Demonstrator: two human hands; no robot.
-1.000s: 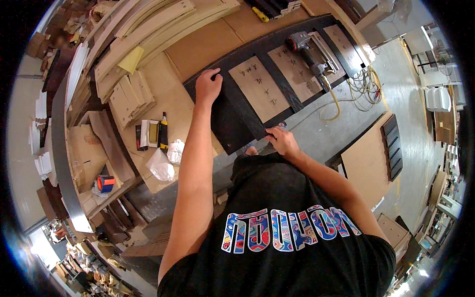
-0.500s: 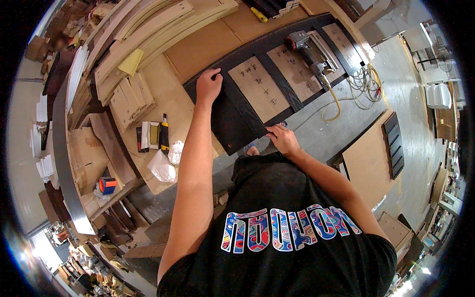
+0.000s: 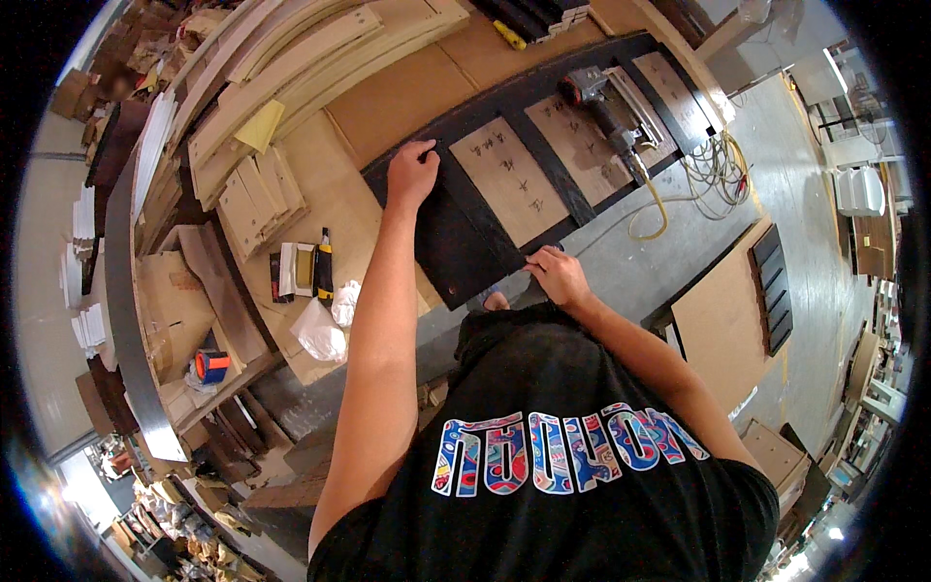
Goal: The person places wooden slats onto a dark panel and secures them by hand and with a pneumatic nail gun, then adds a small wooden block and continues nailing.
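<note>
A long black frame panel (image 3: 436, 238) lies across the bench, with brown boards showing between its black crosspieces. One black slat (image 3: 475, 209) runs across it from the far edge to the near edge. My left hand (image 3: 412, 175) is closed at the slat's far end, fingers curled. At the near end my right hand (image 3: 560, 276) pinches the slat's end between thumb and fingers. The fingertips of both hands are partly hidden. On the panel to the right rests a nail gun (image 3: 606, 112), which neither hand touches.
A yellow air hose (image 3: 659, 213) hangs from the gun to a coil. Left on the bench are a yellow-black utility knife (image 3: 323, 270), plastic bags (image 3: 318, 330) and stacked wooden strips (image 3: 257, 199). Another board (image 3: 727, 291) with a black slatted piece stands at right. A tape roll (image 3: 210, 366) sits lower left.
Both hands stay at the slat's two ends. The left fingers have shifted slightly; the whole scene has moved a little downward in the picture.
</note>
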